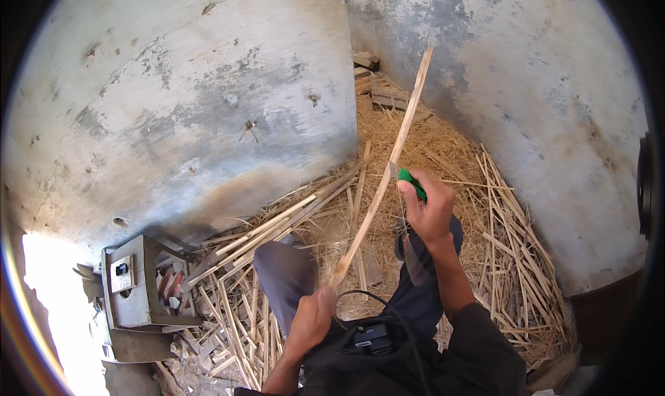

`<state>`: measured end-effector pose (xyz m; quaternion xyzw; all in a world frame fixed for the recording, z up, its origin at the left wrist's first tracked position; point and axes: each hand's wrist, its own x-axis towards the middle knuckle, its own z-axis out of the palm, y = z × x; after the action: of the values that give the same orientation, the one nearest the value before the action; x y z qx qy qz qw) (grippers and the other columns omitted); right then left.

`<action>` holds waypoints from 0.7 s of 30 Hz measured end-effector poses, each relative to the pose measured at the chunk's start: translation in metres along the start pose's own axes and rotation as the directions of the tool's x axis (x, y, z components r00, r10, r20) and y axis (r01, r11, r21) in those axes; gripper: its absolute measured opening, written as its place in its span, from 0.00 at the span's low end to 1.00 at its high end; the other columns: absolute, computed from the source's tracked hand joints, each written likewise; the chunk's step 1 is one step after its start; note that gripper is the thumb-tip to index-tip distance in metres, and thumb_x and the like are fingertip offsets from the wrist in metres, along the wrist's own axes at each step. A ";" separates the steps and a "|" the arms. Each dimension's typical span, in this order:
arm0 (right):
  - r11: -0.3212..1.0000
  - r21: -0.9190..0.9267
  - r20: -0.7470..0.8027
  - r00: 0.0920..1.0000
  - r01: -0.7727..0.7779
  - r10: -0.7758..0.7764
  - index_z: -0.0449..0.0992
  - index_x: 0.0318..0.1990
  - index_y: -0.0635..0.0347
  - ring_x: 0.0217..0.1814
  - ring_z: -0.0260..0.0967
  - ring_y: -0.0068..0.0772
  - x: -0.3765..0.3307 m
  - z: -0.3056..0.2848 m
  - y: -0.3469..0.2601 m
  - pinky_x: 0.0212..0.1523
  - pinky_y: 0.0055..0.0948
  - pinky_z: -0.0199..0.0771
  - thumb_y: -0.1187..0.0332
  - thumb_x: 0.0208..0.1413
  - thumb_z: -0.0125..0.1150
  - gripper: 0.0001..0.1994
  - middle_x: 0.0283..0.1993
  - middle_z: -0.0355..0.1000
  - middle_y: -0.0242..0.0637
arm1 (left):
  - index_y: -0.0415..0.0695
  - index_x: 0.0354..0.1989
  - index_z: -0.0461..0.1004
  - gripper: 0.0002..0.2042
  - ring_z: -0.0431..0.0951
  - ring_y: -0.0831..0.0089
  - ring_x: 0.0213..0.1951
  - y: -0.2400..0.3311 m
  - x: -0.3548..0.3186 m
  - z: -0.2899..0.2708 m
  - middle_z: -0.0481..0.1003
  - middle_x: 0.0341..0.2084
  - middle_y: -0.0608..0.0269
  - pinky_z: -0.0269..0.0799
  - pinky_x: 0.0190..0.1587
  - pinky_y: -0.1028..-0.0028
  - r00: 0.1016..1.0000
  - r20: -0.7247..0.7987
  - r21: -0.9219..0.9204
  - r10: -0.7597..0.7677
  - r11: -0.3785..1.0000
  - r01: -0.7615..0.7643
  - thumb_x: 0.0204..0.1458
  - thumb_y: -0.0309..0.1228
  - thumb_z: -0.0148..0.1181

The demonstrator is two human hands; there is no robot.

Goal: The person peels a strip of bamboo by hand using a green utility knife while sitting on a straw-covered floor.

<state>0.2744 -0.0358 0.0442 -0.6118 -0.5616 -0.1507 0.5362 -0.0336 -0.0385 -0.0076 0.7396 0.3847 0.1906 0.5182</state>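
Observation:
A long, pale, slightly bowed strip of wood or bamboo (377, 195) slants up and away from my lap toward the far wall. Its lower end is in the closed fingers of my left hand (313, 321), which is a little blurred by motion. My right hand (431, 208) is wrapped round a green-handled knife (413, 184). The short blade meets the right side of the strip near its middle, or lies very close to it. Most of the knife's handle is hidden in my palm.
Dry shavings (454, 143) cover the floor between my knees and the walls. Loose strips lie heaped at right (519, 257) and at left (277, 223). A worn stool-like wooden frame (135, 313) stands at the lower left. Scuffed walls (201, 84) meet in the far corner beside wood pieces (388, 98).

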 end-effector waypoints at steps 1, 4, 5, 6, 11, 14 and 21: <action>0.990 0.003 0.047 0.989 -0.141 0.141 0.85 0.43 0.64 0.27 0.79 0.38 0.005 -0.004 0.002 0.28 0.31 0.75 0.60 0.65 0.70 0.14 0.33 0.82 0.42 | 0.36 0.36 0.72 0.20 0.73 0.42 0.26 0.000 0.000 0.001 0.71 0.21 0.44 0.69 0.33 0.54 1.000 0.002 -0.002 0.003 1.000 -0.003 0.77 0.36 0.40; 0.998 0.055 0.007 1.000 0.013 -0.013 0.84 0.45 0.66 0.29 0.80 0.36 0.002 0.001 0.012 0.30 0.32 0.76 0.60 0.66 0.69 0.15 0.34 0.82 0.44 | 0.35 0.36 0.72 0.19 0.73 0.45 0.24 0.006 0.001 -0.001 0.71 0.21 0.45 0.69 0.32 0.56 0.998 -0.067 0.007 0.012 1.000 -0.011 0.77 0.36 0.42; 0.998 0.057 0.009 1.000 0.014 -0.015 0.84 0.45 0.66 0.29 0.80 0.36 0.000 0.001 0.013 0.30 0.32 0.76 0.60 0.66 0.69 0.15 0.34 0.82 0.44 | 0.36 0.36 0.72 0.19 0.73 0.46 0.24 0.015 0.002 -0.004 0.71 0.21 0.46 0.69 0.32 0.57 0.997 -0.080 -0.021 0.008 1.000 -0.010 0.77 0.36 0.43; 0.997 0.071 0.043 0.999 -0.035 0.032 0.84 0.45 0.66 0.29 0.80 0.37 -0.003 -0.001 0.013 0.30 0.32 0.77 0.61 0.67 0.69 0.14 0.34 0.82 0.44 | 0.36 0.36 0.72 0.18 0.73 0.48 0.23 0.020 0.004 -0.007 0.71 0.20 0.46 0.68 0.31 0.57 0.996 -0.093 -0.049 0.004 0.999 -0.009 0.76 0.35 0.44; 0.980 0.172 0.172 0.982 -0.105 0.075 0.84 0.45 0.64 0.29 0.80 0.40 -0.024 0.004 -0.001 0.31 0.33 0.78 0.60 0.66 0.69 0.14 0.35 0.82 0.44 | 0.36 0.34 0.71 0.17 0.72 0.52 0.21 0.022 0.012 -0.012 0.69 0.18 0.48 0.66 0.29 0.59 0.980 -0.181 0.014 0.080 0.997 -0.079 0.76 0.34 0.47; 0.961 0.278 0.205 0.976 0.013 -0.072 0.84 0.44 0.61 0.29 0.81 0.39 -0.040 0.014 -0.014 0.30 0.33 0.78 0.58 0.64 0.71 0.14 0.33 0.81 0.41 | 0.37 0.33 0.69 0.16 0.71 0.51 0.20 0.024 0.017 -0.012 0.68 0.18 0.48 0.65 0.28 0.58 0.973 -0.205 0.030 0.104 0.995 -0.100 0.75 0.33 0.48; 0.944 0.296 0.264 0.937 0.146 -0.228 0.84 0.41 0.60 0.22 0.75 0.37 -0.053 0.018 -0.033 0.23 0.32 0.72 0.51 0.61 0.74 0.19 0.27 0.75 0.35 | 0.36 0.34 0.68 0.15 0.73 0.43 0.22 0.043 0.021 -0.009 0.69 0.18 0.46 0.64 0.27 0.55 0.962 -0.225 0.041 0.154 0.988 -0.149 0.75 0.33 0.47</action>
<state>0.2213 -0.0561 0.0117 -0.4911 -0.7066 -0.0301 0.5085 -0.0097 -0.0240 0.0329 0.7463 0.3859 0.3085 0.4461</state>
